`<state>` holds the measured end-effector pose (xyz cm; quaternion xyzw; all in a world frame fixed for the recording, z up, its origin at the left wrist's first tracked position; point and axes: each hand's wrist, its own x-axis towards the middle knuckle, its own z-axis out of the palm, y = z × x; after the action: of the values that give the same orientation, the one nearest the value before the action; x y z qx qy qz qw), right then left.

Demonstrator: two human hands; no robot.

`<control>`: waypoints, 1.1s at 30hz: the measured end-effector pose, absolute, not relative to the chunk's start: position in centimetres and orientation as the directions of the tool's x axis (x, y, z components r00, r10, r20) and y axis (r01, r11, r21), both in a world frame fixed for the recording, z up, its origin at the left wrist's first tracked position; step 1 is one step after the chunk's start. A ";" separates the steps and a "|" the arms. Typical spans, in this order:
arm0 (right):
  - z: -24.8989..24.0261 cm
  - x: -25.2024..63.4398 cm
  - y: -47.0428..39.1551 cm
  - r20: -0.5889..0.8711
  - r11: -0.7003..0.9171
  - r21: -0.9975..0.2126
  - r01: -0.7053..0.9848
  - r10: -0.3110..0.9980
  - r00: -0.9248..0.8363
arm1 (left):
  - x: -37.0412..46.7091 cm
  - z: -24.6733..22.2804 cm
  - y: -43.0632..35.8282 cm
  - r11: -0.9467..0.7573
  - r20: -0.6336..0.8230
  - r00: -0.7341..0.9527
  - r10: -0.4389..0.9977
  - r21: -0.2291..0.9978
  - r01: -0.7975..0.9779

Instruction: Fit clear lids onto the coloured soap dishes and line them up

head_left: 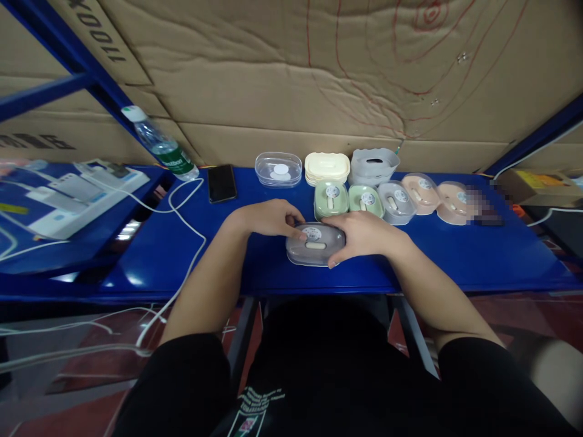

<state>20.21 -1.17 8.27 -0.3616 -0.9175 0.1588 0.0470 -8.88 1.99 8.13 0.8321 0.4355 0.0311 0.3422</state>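
Note:
A grey plastic box with a clear lid (315, 257) sits near the table's front edge, with a round printed sticker (312, 233) on its lid and a pale, narrow oblong piece in the lid's middle. My right hand (364, 233) spans the box's right end, thumb at the front and fingers toward the back. At the lid's left rear, my left hand (273, 220) has its fingers curled and its thumb against the lid beside the sticker. Part of the box's right end is covered by my right hand.
Behind stand green lidded boxes (331, 206), a grey one (398, 206) and pink ones (421, 197). Farther back are clear lids (268, 172), stacked cream trays (319, 164) and grey bases (364, 173). A phone (222, 184), bottle (170, 159) and white cable (194, 261) lie left.

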 end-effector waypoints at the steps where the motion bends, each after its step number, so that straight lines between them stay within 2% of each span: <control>1: 8.4 20.2 -1.2 -0.035 0.686 -0.316 0.655 0.682 -0.731 | -8.8 8.2 2.0 -0.386 -0.254 0.617 0.745 0.590 0.709; 7: 8.8 20.0 -1.6 -0.092 0.658 -0.280 0.699 0.707 -0.702 | -8.4 8.8 1.8 -0.350 -0.336 0.572 0.748 0.533 0.770; 11: 8.6 20.1 -1.5 -0.074 0.671 -0.268 0.691 0.701 -0.709 | -8.1 8.9 1.7 -0.332 -0.357 0.554 0.752 0.520 0.787; 18: 8.6 19.9 -1.7 -0.074 0.683 -0.243 0.689 0.695 -0.715 | -8.3 8.7 1.7 -0.358 -0.342 0.588 0.733 0.541 0.761; 28: 7.7 20.7 -0.9 -0.039 0.754 -0.296 0.586 0.604 -0.796 | -8.3 8.5 1.8 -0.369 -0.321 0.588 0.743 0.536 0.759; 33: 8.2 20.3 -1.6 -0.060 0.745 -0.254 0.617 0.625 -0.778 | -8.2 8.5 1.8 -0.363 -0.320 0.580 0.749 0.534 0.764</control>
<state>20.31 -1.64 8.18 -0.3326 -0.9339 0.1307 0.0143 -8.24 1.85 8.53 0.8256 0.4580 -0.0113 0.3295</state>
